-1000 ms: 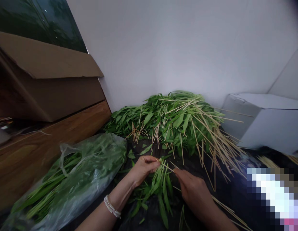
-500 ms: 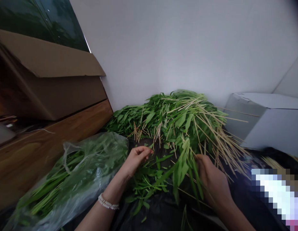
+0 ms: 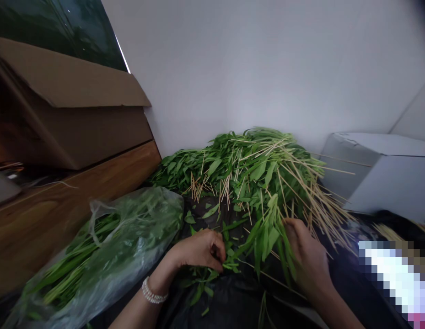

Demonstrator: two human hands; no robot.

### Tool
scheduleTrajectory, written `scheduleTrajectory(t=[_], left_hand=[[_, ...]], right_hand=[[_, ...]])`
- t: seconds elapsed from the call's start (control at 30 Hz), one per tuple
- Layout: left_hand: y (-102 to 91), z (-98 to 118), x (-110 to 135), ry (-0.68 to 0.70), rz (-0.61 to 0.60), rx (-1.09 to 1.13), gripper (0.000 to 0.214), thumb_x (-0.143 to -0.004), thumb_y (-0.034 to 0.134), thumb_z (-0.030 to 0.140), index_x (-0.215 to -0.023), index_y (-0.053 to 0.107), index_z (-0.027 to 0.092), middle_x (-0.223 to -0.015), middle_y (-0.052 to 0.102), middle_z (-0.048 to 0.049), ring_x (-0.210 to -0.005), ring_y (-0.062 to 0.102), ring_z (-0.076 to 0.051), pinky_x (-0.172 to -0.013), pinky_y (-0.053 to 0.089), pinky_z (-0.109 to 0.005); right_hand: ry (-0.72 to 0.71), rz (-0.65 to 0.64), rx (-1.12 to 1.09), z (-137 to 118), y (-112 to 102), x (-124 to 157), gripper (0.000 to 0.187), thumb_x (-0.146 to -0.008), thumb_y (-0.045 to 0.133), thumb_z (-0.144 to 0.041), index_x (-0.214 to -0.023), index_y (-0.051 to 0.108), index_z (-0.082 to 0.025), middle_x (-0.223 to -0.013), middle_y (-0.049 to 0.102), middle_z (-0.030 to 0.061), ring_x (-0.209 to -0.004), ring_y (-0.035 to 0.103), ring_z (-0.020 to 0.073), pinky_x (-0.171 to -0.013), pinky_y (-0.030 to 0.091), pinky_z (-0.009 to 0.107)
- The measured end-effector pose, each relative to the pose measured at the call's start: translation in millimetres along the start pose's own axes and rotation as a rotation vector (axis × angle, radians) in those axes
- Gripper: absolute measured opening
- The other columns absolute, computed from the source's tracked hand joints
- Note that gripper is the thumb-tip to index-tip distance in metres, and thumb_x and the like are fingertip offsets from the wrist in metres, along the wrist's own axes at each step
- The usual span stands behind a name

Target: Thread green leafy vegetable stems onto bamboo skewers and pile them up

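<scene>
My right hand [image 3: 306,258] is closed around the top of a leafy green sprig [image 3: 270,235], whose long leaves hang down and to the left. My left hand [image 3: 200,250], with a pearl bracelet at the wrist, is bent low over the black sheet [image 3: 239,301]. Its fingers are pinched at some pale green leaf pieces [image 3: 232,266]; the fingertips are partly hidden. Loose leaves [image 3: 200,292] are scattered below and around it. Behind both hands lies a big heap of leafy greens [image 3: 219,160] with thin pale sticks [image 3: 308,192] among it.
On the left, a clear plastic bag [image 3: 140,246] full of greens lies against a wooden board [image 3: 123,171]. An open cardboard box [image 3: 95,132] stands above the board. At the right is a white box [image 3: 400,178], and a white wall [image 3: 267,68] rises behind the heap.
My left hand has come down and slightly right, from above the sheet to the loose leaves. A leaf now lies near where it was. My right hand still holds the sprig, slightly shifted.
</scene>
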State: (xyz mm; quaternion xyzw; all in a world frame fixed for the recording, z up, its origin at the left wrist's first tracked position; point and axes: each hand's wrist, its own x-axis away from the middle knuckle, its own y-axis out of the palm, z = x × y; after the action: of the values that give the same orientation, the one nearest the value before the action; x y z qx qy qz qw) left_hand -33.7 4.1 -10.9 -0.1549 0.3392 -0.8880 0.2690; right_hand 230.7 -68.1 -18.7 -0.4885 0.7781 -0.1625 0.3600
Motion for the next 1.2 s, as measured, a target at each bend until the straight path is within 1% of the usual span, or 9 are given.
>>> scheduleTrajectory(t=[0.07,0.13,0.27,0.37,0.47,0.63,0.83,1.0,1.2], left_hand=[[2.3,1.9,-2.3,-0.035,0.034,0.058,0.010,-0.067,0.076,0.025,-0.073,0.074,0.017,-0.068,0.061,0.0022,-0.061,0.052,-0.010,-0.055,0.037,-0.019],[2.1,4.5,-4.3,-0.098,0.100,0.196,0.013,-0.072,0.072,0.027,-0.077,0.074,0.016,-0.067,0.062,0.0017,-0.059,0.052,-0.010,-0.055,0.037,-0.019],[-2.4,7.8,-7.6,-0.165,0.333,0.481,0.026,-0.072,0.072,0.036,-0.087,0.073,0.014,-0.067,0.064,0.0000,-0.060,0.053,-0.011,-0.058,0.039,-0.021],[-4.5,8.3,-9.7,-0.161,0.475,0.597,0.032,-0.070,0.075,0.039,-0.091,0.074,0.016,-0.076,0.069,-0.0024,-0.065,0.055,-0.011,-0.061,0.040,-0.022],[-3.3,8.1,-11.4,-0.189,0.555,0.720,0.033,-0.068,0.077,0.041,-0.090,0.073,0.017,-0.077,0.069,-0.0028,-0.062,0.054,-0.010,-0.057,0.038,-0.020],[2.3,6.1,-14.4,-0.205,0.638,0.856,0.038,-0.066,0.079,0.040,-0.095,0.072,0.016,-0.072,0.065,-0.0011,-0.054,0.047,-0.006,-0.052,0.034,-0.018],[5.2,6.3,-17.0,-0.191,0.678,0.756,0.036,-0.071,0.074,0.045,-0.091,0.077,0.016,-0.068,0.065,-0.0026,-0.054,0.044,-0.007,-0.052,0.033,-0.019],[5.1,9.4,-17.8,-0.205,0.682,0.746,0.037,-0.069,0.076,0.044,-0.093,0.077,0.017,-0.071,0.069,-0.0040,-0.057,0.047,-0.008,-0.054,0.034,-0.020],[6.8,8.8,-18.7,-0.222,0.697,0.751,0.036,-0.066,0.078,0.043,-0.089,0.078,0.016,-0.068,0.070,-0.0043,-0.057,0.050,-0.010,-0.053,0.036,-0.021]], right_hand=[[-0.013,-0.001,-0.001,-0.2,0.4,0.4,0.030,-0.095,0.031,-0.042,-0.094,0.055,-0.025,-0.070,0.065,-0.0013,-0.060,0.063,0.0157,-0.053,0.043,0.023],[-0.031,-0.005,-0.006,-1.1,0.9,1.2,0.029,-0.095,0.031,-0.042,-0.094,0.054,-0.025,-0.066,0.063,-0.0028,-0.056,0.061,0.0146,-0.051,0.042,0.022],[-0.145,-0.026,-0.028,-3.9,4.8,3.8,0.025,-0.096,0.032,-0.037,-0.096,0.053,-0.024,-0.066,0.061,-0.0034,-0.054,0.059,0.0128,-0.052,0.042,0.022],[-0.241,-0.127,-0.031,-5.7,10.8,7.3,0.024,-0.097,0.031,-0.032,-0.097,0.053,-0.024,-0.066,0.059,-0.0037,-0.056,0.060,0.0128,-0.055,0.043,0.022],[-0.320,-0.233,-0.015,-6.6,17.3,12.2,0.024,-0.097,0.029,-0.026,-0.097,0.054,-0.024,-0.070,0.060,-0.0029,-0.062,0.062,0.0133,-0.058,0.042,0.024],[-0.374,-0.258,0.042,-5.6,24.7,17.2,0.025,-0.096,0.031,-0.021,-0.101,0.055,-0.023,-0.074,0.063,-0.0016,-0.065,0.064,0.0146,-0.061,0.043,0.025],[-0.387,-0.261,0.043,-4.7,28.3,17.7,0.026,-0.095,0.031,-0.019,-0.101,0.056,-0.022,-0.075,0.064,-0.0006,-0.067,0.065,0.0154,-0.062,0.043,0.026],[-0.371,-0.276,0.038,-2.9,30.9,20.0,0.026,-0.094,0.032,-0.017,-0.103,0.056,-0.022,-0.084,0.067,0.0011,-0.075,0.067,0.0164,-0.065,0.045,0.026],[-0.377,-0.270,0.039,-1.3,33.3,20.6,0.027,-0.092,0.033,-0.016,-0.104,0.057,-0.022,-0.084,0.068,0.0016,-0.075,0.068,0.0165,-0.065,0.047,0.027]])
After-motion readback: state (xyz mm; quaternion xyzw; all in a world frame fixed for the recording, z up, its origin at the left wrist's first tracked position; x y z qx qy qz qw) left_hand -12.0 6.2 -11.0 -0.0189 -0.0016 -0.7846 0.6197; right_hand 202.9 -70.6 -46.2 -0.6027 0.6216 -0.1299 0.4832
